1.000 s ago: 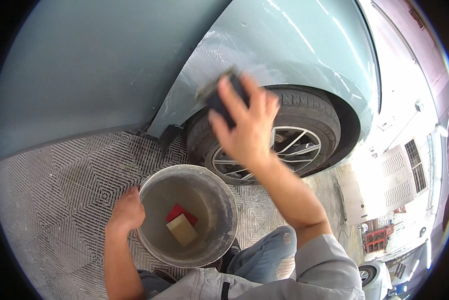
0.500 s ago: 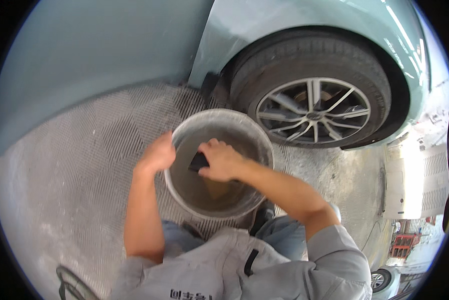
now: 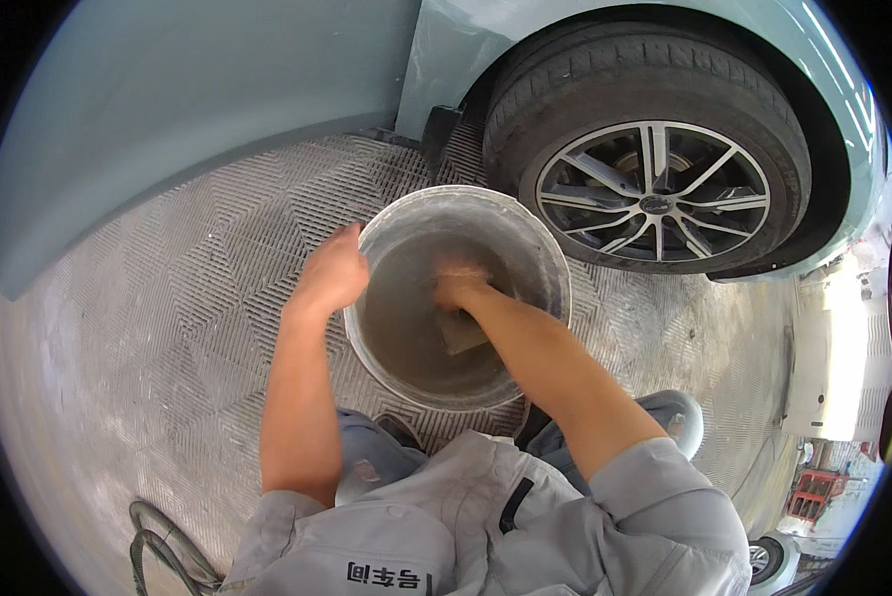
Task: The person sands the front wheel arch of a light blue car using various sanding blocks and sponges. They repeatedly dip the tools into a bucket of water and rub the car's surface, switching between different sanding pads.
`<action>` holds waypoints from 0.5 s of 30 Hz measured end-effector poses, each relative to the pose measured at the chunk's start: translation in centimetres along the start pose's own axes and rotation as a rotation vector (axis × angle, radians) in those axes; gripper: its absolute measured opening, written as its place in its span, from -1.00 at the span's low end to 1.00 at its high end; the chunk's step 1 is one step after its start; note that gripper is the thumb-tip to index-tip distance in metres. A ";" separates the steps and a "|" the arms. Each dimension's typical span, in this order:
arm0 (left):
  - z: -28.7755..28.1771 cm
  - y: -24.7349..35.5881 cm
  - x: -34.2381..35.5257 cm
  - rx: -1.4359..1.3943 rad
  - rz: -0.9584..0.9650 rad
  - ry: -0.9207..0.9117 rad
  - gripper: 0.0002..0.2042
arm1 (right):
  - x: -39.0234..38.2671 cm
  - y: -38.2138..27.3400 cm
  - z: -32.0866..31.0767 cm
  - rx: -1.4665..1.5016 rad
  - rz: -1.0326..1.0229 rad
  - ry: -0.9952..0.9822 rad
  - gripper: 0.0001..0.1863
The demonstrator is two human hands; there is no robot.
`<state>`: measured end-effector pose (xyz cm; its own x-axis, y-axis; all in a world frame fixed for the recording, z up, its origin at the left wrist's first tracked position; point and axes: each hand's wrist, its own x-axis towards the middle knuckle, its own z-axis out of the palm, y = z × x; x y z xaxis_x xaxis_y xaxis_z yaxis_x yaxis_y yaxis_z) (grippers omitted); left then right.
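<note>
A round, whitish bucket (image 3: 555, 333) of murky grey-brown water stands on the floor in front of me. My left hand (image 3: 334, 270) is closed on its left rim, with the thumb side at the edge. My right hand (image 3: 463, 285) reaches down under the water, fingers curled and blurred by it. The black block seen in its grip in the earlier frame is now hidden by the murk. Just below that hand, a flat tan piece (image 3: 462, 333) shows dimly under the surface.
A pale green car's front wheel (image 3: 654, 204) stands close beyond the bucket to the right. Its door (image 3: 207, 89) hangs over the floor at far left. A dark hose (image 3: 158, 541) lies at lower left. Ribbed floor tiles (image 3: 217, 298) surround the bucket.
My right hand has gone down from the water's surface into it, taking the black block out of sight. My left hand stays at the rim. The whole view has shifted slightly.
</note>
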<state>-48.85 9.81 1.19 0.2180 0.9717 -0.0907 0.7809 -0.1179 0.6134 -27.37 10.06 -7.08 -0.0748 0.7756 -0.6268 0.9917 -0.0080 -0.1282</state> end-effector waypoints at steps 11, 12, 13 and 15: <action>-2.6 2.8 0.3 -0.653 -0.054 0.326 -0.58 | -2.5 3.7 -8.8 1.709 -0.619 -0.575 -0.35; -2.7 3.2 -0.1 -0.611 -0.036 0.283 -0.58 | -2.7 3.7 -8.9 1.667 -0.552 -0.531 -0.38; -2.7 3.7 -0.6 -0.589 0.012 0.254 -0.57 | -2.7 3.5 -9.0 1.649 -0.559 -0.537 -0.41; -2.6 4.6 -1.2 -0.365 0.047 0.195 -0.50 | -2.7 3.1 -9.1 1.487 -0.809 -0.607 -0.40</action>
<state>-47.06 8.62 6.17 0.1060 0.9917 0.0724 0.5068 -0.1165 0.8542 -23.16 13.74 1.21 -0.8065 0.5613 -0.1858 -0.1959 -0.5502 -0.8117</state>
